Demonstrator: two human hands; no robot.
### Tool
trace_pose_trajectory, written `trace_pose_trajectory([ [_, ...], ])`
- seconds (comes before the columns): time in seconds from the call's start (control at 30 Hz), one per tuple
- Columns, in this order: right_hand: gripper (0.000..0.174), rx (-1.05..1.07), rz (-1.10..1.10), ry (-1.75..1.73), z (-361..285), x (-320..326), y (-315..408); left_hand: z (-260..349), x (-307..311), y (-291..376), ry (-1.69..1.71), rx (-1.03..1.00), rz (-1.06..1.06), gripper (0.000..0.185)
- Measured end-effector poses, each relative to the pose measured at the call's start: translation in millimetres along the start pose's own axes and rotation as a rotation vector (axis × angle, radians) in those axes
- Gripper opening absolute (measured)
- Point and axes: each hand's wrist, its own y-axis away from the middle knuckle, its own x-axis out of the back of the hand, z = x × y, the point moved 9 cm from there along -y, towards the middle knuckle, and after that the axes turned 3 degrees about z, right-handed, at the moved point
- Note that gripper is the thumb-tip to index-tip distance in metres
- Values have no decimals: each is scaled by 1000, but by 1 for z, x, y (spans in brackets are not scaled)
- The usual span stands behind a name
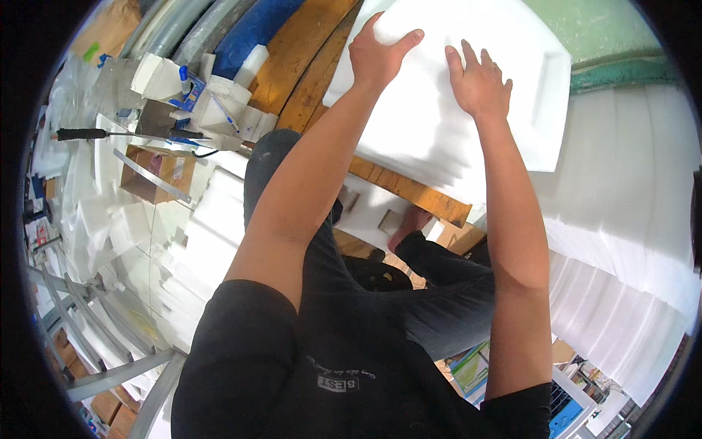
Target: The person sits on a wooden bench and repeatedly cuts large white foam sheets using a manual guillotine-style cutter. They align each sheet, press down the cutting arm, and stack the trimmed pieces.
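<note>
A large white foam piece (417, 115) lies on a wooden bench (307, 60) before me, with a rectangular recess near its right side. On its upper left part is my left hand (378, 55), thumb and forefinger spread apart. Flat on the foam, further right, rests my right hand (480, 82) with its fingers apart. Neither hand grips anything. The foam's top edge runs out of view.
Foam blocks (222, 107), a blue marker (184, 79) and a pen (225, 112) sit left of the bench. Near them are a black-handled tool (82, 134), a metal ruler (151, 174) and a cardboard box (140, 186). Stacked foam sheets (614, 181) stand at the right.
</note>
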Motion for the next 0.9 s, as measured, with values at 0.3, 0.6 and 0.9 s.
trace_pose_trajectory([
  [0.3, 81, -38, -56, -60, 1, 2, -1, -10, -4, 4, 24, 94, 49, 83],
  [0.6, 81, -36, -37, -49, 0, 4, 2, -7, -3, 8, 44, 76, 55, 77],
  [0.9, 80, -51, -70, -76, 2, 6, 1, -2, -2, 7, 61, 54, 86, 75],
])
